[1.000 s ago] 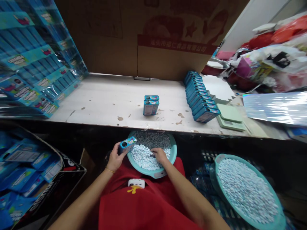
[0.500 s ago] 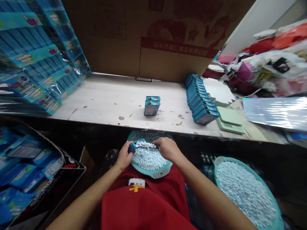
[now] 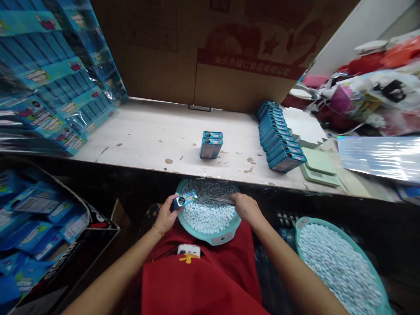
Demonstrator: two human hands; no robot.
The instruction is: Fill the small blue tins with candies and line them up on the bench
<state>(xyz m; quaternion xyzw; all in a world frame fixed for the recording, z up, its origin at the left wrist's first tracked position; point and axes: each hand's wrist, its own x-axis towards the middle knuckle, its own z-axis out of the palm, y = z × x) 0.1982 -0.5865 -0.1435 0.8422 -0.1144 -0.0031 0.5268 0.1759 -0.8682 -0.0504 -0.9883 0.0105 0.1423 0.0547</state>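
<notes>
My left hand (image 3: 166, 216) is closed around a small blue box (image 3: 184, 199), tilted over the left side of a teal basin (image 3: 210, 239). White pellets (image 3: 205, 218) fill the basin, and one or so sits at the box's right end. On the basin's right side, my right hand (image 3: 246, 208) grips a metal scoop (image 3: 222, 200), which lies low over the pellets. Past the basin, two blue boxes (image 3: 211, 148) stand together on the white table.
A row of blue boxes (image 3: 278, 138) stands at the table's right, beside a pale green scale (image 3: 320, 168). Wrapped box displays (image 3: 62, 83) rise at left. A carton of blue packs (image 3: 42, 214) is lower left; a second pellet basin (image 3: 341, 262) is lower right.
The scoop, heaped with pellets at the box's mouth before, has moved right and down to the pellets with my right hand. The box in my left hand has turned, showing its printed face.
</notes>
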